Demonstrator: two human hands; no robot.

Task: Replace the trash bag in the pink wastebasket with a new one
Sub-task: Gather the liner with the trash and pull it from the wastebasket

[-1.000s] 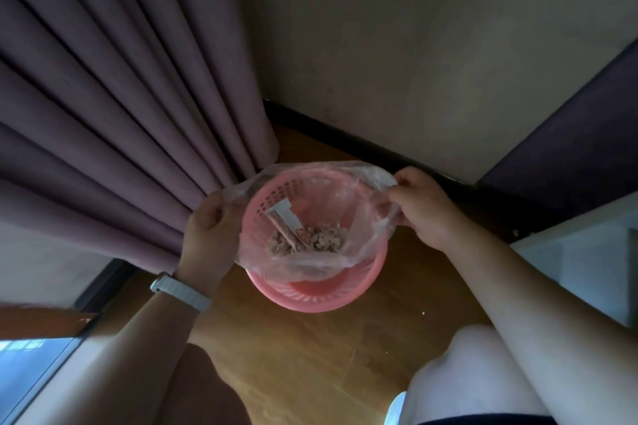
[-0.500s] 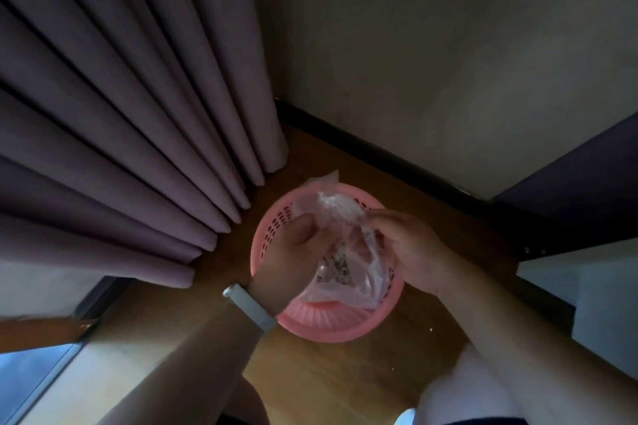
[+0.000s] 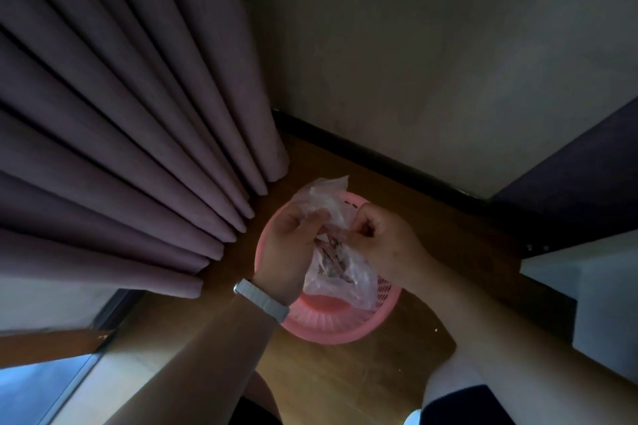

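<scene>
A round pink wastebasket (image 3: 328, 324) with a perforated wall stands on the wooden floor in the room's corner. Over its middle hangs a clear plastic trash bag (image 3: 340, 278) with scraps of rubbish inside, its mouth gathered together. My left hand (image 3: 293, 248), with a white band on its wrist, pinches the gathered top from the left. My right hand (image 3: 386, 245) pinches the same top from the right. A loose flap of the bag sticks up behind my fingers. Most of the basket's inside is hidden by my hands and the bag.
Purple curtains (image 3: 121, 134) hang close on the left, reaching down to the basket. A beige wall with a dark skirting board (image 3: 373, 155) runs behind. White furniture (image 3: 600, 279) stands at the right. My knees are at the bottom edge, with wooden floor (image 3: 345, 376) between them.
My hands left the basket's rim and came together over its middle, drawing the bag's mouth shut. The bag's edge no longer lies folded over the rim.
</scene>
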